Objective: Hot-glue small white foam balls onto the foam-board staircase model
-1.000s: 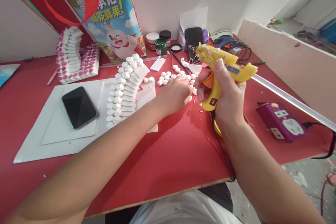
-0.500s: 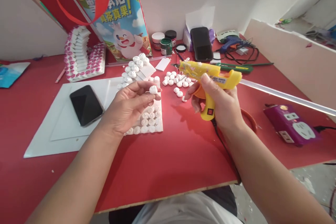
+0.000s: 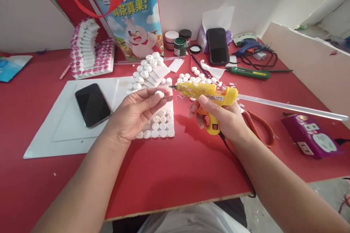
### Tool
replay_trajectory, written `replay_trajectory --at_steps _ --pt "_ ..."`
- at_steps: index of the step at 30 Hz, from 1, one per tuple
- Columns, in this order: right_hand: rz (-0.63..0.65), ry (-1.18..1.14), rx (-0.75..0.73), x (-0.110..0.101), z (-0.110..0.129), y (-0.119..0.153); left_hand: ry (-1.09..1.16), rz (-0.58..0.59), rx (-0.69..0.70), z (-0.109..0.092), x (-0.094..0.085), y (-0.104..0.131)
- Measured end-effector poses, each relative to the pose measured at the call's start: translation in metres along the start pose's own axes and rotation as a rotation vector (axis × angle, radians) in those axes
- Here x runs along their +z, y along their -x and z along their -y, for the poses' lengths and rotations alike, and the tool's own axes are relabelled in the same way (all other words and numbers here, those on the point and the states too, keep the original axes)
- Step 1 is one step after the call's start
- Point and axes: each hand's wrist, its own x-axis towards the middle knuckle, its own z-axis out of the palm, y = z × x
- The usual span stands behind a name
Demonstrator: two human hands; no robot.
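One white rosette [image 3: 159, 94] between left fingertips [image 3: 153, 99]

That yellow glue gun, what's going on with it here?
A person at a red table holds the yellow glue gun in the right hand, its nozzle pointing toward the left hand, which pinches a small white rosette. Whether glue is coming out, I can't tell. Just beyond the left hand is a white stepped piece edged with similar rosettes, and loose rosettes lie behind the gun.

Yellow glue gun [image 3: 197, 88], nearly level, pointing left, small white rosette [image 3: 159, 94], held near its tip
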Motion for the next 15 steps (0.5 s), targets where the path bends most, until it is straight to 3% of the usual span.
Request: replay_trajectory --at_steps 7,15 --pt "0.024 -0.009 -0.010 0.000 0.001 0.000 -0.020 -0.092 0.147 0.000 -0.012 -0.002" --pt "0.020 -0.052 -0.015 0.001 0.004 -0.001 0.055 -0.019 0.122 0.003 -0.005 0.001"
